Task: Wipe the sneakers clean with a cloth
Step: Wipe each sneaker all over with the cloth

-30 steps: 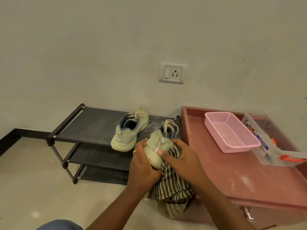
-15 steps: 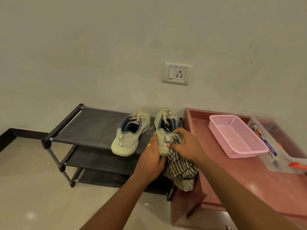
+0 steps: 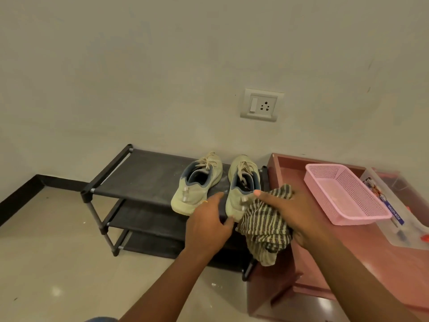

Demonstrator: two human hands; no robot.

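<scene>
Two pale green sneakers stand side by side on the top shelf of a black shoe rack [image 3: 144,177], toes toward the wall: the left sneaker [image 3: 197,189] and the right sneaker [image 3: 239,189]. My left hand [image 3: 206,226] sits at the right sneaker's heel with relaxed fingers, the thumb close to the sole, gripping nothing. My right hand [image 3: 294,212] holds a bunched brown-and-cream striped cloth [image 3: 262,226] that hangs below it. Its index finger stretches to the right sneaker's collar.
A reddish-brown cabinet [image 3: 371,252] stands right of the rack, carrying a pink plastic basket [image 3: 343,194] and a clear plastic box [image 3: 399,219]. A wall socket [image 3: 262,104] is above the shoes. The rack has two lower shelves and stands on a pale tiled floor.
The right sneaker went from my hands down onto the rack's top shelf beside the other one. My left hand let go of it; the cloth stayed in my right hand.
</scene>
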